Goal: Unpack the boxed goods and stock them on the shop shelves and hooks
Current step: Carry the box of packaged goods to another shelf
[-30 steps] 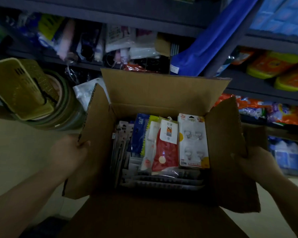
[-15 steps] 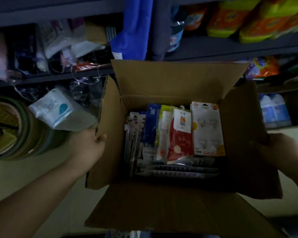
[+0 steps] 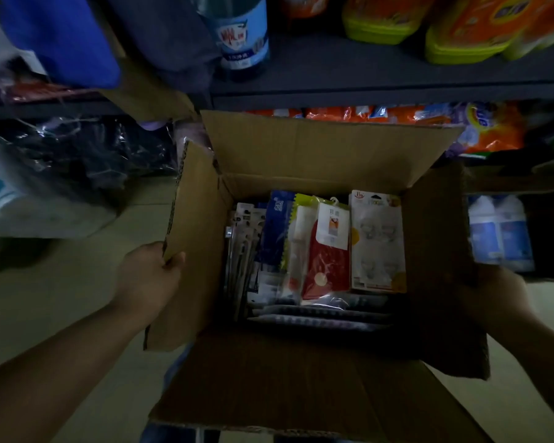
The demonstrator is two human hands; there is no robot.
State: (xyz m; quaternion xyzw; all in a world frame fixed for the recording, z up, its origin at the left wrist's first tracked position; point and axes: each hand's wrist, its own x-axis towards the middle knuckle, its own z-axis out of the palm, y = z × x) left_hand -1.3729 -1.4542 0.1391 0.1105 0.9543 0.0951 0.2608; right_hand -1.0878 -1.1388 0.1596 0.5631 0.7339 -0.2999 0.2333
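With the left hand (image 3: 147, 276) and right hand (image 3: 493, 298) each grasping a side flap, the open box (image 3: 301, 145) of packets (image 3: 378, 241) has been carried closer to the shelves (image 3: 365, 91), nothing yet unpacked.

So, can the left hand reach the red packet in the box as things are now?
Probably yes. The box stands open with its flaps folded out, and the red packet lies on top, uncovered. But the left hand grips the left flap, so it must let go first.

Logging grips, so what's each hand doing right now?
Left hand: grips the cardboard box by its left flap.
Right hand: holds the right flap.
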